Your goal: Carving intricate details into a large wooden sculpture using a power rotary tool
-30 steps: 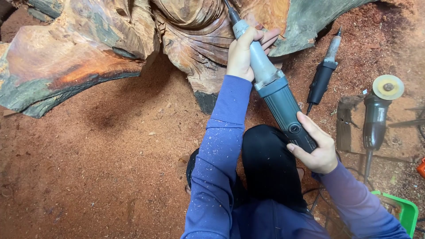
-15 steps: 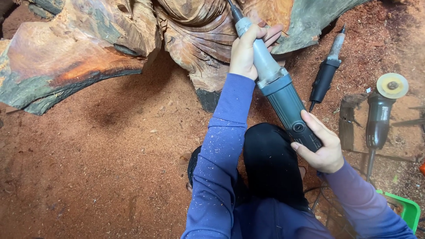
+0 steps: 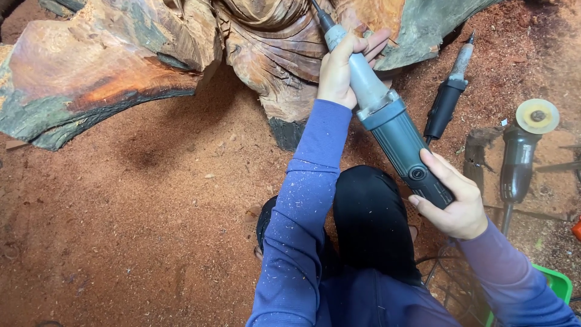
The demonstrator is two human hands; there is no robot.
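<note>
Looking down from the head camera, a person sits on the floor (image 3: 121,230), which is covered in red-brown sawdust. Both hands hold one long power tool, a die grinder (image 3: 387,124) with a blue-grey body and a pale grey neck. The left hand (image 3: 342,69) is wrapped around the pale neck, far from the body, with the fingers closed on it and the fingertips (image 3: 378,39) sticking out past it on the right. The right hand (image 3: 454,197) grips the near end of the tool, with the thumb lying along the top by a round black knob. The thin tip (image 3: 319,13) of the tool points far and a little left, and it rests against a big carved piece of wood (image 3: 121,66). That wood fills the far side, with orange, brown and grey-green parts and curved grooves cut in it. The tool sits slanted, from the wood down toward the person's right side. Both arms wear blue sleeves (image 3: 302,200) dotted with pale dust, and black trousers (image 3: 369,224) show between them. On the floor to the right lie a smaller black grinder (image 3: 448,97), just beside the big tool, and farther right a dark angle grinder (image 3: 520,151) with a round yellow disc. A green tub (image 3: 554,284) peeks in at the near right corner.
</note>
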